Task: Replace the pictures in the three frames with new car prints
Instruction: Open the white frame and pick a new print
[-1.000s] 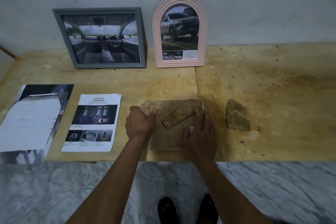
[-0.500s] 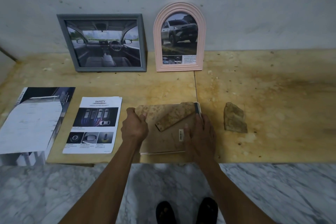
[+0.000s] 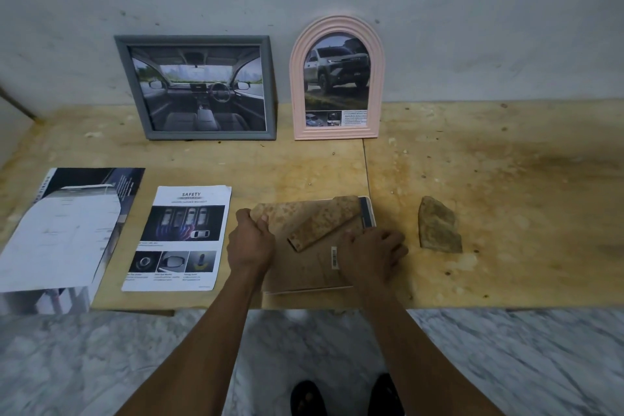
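A third frame lies face down near the table's front edge; its brown backing board point(image 3: 304, 267) with a fold-out stand point(image 3: 320, 224) faces up. My left hand point(image 3: 250, 240) grips the board's left edge. My right hand point(image 3: 371, 253) rests on the board's right side with fingers curled, beside the exposed frame rim point(image 3: 367, 213). A grey frame point(image 3: 197, 88) with a car-interior print and a pink arched frame point(image 3: 337, 78) with a pickup print lean on the wall. A car print headed SAFETY point(image 3: 179, 236) lies left of my hands.
A larger dark brochure with a white sheet on it point(image 3: 64, 230) lies at the far left, overhanging the table edge. A loose brown stand piece point(image 3: 438, 226) lies to the right. The plywood table point(image 3: 489, 179) ends just before my feet.
The backing board has shifted left and lifted off the frame, exposing the frame's right rim. My right hand has curled at the board's right side.
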Tool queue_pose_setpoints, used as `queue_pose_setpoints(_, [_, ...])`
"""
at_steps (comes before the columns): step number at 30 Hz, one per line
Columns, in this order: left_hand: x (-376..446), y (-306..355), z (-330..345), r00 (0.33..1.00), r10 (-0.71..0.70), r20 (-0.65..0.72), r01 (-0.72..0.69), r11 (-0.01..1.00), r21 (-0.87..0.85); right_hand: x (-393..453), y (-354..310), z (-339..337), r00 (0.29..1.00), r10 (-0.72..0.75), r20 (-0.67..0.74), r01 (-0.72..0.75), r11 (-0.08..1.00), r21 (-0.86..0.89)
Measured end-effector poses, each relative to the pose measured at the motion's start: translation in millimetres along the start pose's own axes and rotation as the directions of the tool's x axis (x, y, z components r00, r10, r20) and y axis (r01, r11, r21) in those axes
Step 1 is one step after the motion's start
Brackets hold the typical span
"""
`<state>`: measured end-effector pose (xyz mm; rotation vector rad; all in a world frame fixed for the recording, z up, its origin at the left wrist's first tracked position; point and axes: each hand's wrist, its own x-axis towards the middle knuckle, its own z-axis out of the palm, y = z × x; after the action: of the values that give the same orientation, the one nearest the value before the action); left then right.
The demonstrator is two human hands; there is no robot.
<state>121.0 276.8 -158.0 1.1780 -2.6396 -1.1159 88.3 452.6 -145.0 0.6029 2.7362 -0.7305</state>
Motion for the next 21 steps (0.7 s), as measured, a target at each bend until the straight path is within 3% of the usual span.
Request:
queue_pose_setpoints(3, [-0.5, 1.4, -4.0, 1.000, 0.000, 0.030, 0.000, 1.000, 0.009, 4.3, -3.2, 4.7, 0.993, 0.100, 0.060, -0.107, 0.986, 0.127])
queue_pose_setpoints(7, [9.5, -1.7, -13.0, 0.996, -0.041, 0.078, 0.039, 0.999, 0.030, 6.2, 1.4, 12.3, 0.994, 0.108, 0.028, -0.112, 0.967, 0.231])
queue_pose_setpoints(11, [18.1, -8.9, -18.5, 0.994, -0.049, 0.101, 0.049, 0.999, 0.001, 3.7, 0.5, 11.9, 0.995, 0.098, 0.024, -0.101, 0.954, 0.282])
queue_pose_setpoints(17, [5.1, 2.2, -24.5, 0.998, -0.056, -0.001, 0.056, 0.996, -0.067, 3.0, -0.6, 0.7, 0.991, 0.097, 0.097, -0.122, 0.945, 0.304])
queue_pose_setpoints(21, [-2.1, 19.7, -42.5, 0.995, -0.098, 0.011, 0.098, 0.983, -0.156, -1.0, -4.2, -19.5, 0.994, 0.063, 0.089, -0.088, 0.948, 0.307])
